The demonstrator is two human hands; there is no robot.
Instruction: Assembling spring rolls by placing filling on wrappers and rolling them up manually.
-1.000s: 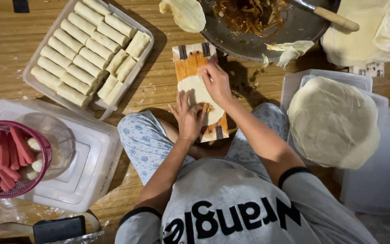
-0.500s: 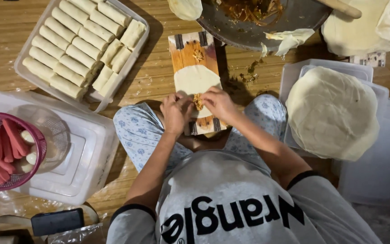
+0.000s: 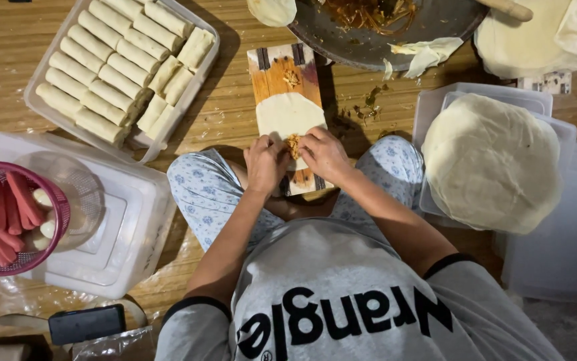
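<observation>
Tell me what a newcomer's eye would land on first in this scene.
First, the left hand and right hand at centre, pinching shredded orange filling onto a pale round wrapper on a small wooden board. Next, the clear plastic tray of neat pale rolls at upper left, and the tall stack of round dough sheets at right.

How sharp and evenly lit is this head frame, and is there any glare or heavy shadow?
Head view: sharp overall, both hands crisp on the wrapper; warm light, mild sheen on the wooden floor; dark shadow right of the cutting board; bottom-right corner dimmer.
</observation>
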